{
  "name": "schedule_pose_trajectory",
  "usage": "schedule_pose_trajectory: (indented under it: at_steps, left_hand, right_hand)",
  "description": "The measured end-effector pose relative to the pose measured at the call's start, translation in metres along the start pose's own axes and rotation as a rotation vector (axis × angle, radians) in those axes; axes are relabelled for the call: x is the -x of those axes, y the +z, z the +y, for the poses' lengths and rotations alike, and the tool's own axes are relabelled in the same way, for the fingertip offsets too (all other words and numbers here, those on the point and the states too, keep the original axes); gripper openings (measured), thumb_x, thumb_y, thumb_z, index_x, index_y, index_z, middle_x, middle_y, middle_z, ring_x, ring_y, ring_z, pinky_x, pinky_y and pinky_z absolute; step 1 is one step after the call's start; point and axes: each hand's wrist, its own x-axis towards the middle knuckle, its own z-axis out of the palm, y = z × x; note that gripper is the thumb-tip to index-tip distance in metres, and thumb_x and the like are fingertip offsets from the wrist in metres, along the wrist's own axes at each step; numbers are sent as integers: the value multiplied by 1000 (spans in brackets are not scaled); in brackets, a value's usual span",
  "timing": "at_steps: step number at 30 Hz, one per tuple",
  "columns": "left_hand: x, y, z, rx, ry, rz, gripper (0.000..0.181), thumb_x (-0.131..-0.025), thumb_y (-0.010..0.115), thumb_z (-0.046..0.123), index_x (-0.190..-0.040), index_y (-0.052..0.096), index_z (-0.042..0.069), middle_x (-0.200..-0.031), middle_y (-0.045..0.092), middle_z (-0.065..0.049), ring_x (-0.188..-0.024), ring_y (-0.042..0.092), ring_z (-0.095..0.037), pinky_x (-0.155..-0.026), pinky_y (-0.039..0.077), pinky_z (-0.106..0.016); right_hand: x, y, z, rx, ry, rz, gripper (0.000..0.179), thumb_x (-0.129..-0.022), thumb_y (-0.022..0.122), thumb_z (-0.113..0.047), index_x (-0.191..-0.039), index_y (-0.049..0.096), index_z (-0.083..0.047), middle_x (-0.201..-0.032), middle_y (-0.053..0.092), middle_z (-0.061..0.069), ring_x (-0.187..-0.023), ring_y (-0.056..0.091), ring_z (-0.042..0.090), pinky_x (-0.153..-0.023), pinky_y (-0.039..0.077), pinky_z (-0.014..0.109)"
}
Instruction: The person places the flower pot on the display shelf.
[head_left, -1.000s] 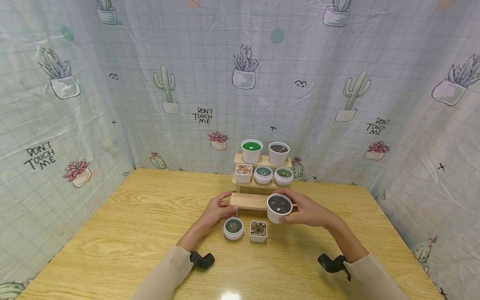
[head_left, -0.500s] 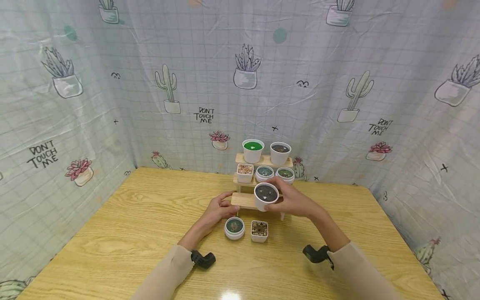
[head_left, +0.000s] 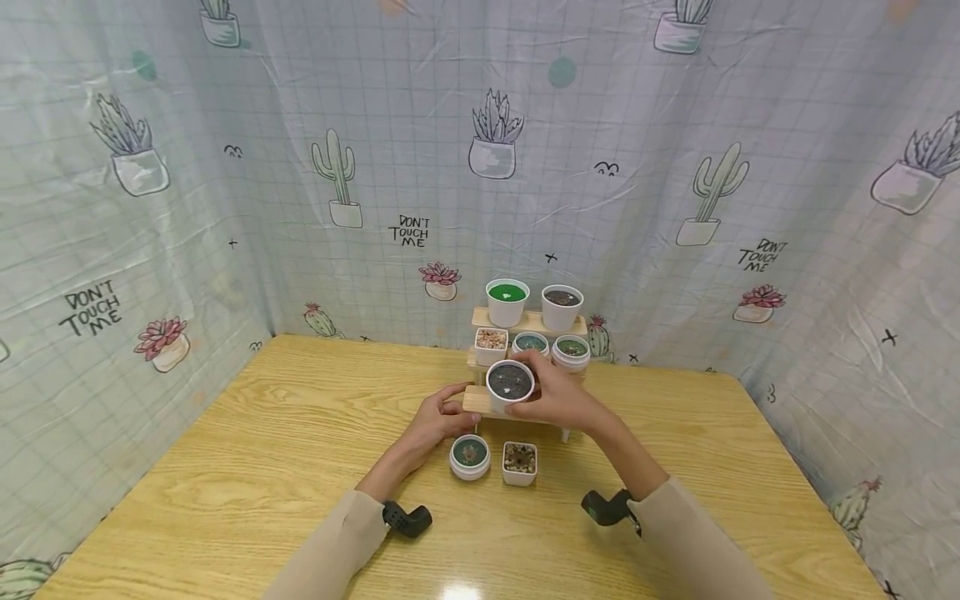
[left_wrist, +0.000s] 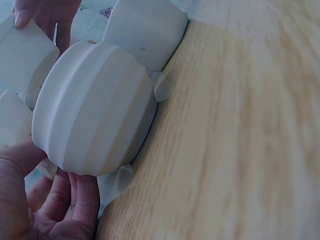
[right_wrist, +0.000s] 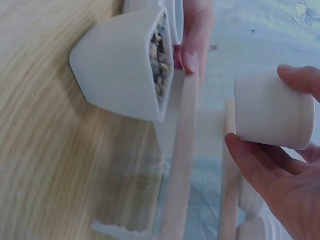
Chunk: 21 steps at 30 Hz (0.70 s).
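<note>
My right hand (head_left: 561,398) holds a white round pot (head_left: 511,383) with a dark filling, thumb on one side and fingers on the other. In the head view the pot is over the left part of the lowest board of a stepped wooden stand (head_left: 475,400). The right wrist view shows a gap between that board and the pot (right_wrist: 270,112). My left hand (head_left: 435,421) pinches the left end of the board, its thumb on the front edge. In front of the stand, on the table, are a ribbed round pot (head_left: 470,458) and a square pot (head_left: 519,463) of pebbles.
The stand's middle step carries a square pot (head_left: 491,345) and two low round pots, one partly behind my right hand. On the top step are a green-filled pot (head_left: 507,303) and a brown-filled pot (head_left: 562,308). A printed curtain (head_left: 405,150) surrounds the wooden table (head_left: 300,417).
My right hand has carried the dark-filled pot leftward and slightly back, from the lowest board's right end to its left part. The left hand keeps its grip on the board.
</note>
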Motion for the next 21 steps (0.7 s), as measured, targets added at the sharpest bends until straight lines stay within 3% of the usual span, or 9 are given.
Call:
schedule_pose_trajectory:
  at_steps: [21]
  left_hand:
    - [1,0,0,23,3,-4,77,-94,75,12,-159,35,6,-89,70,3,-87,71,-11,-79,60,-25]
  right_hand:
    - [-13,29,-2,16,48,118,76,-78,90,-18,-138,45,-3,-136,61,17,-126,62,32,-105,52,48]
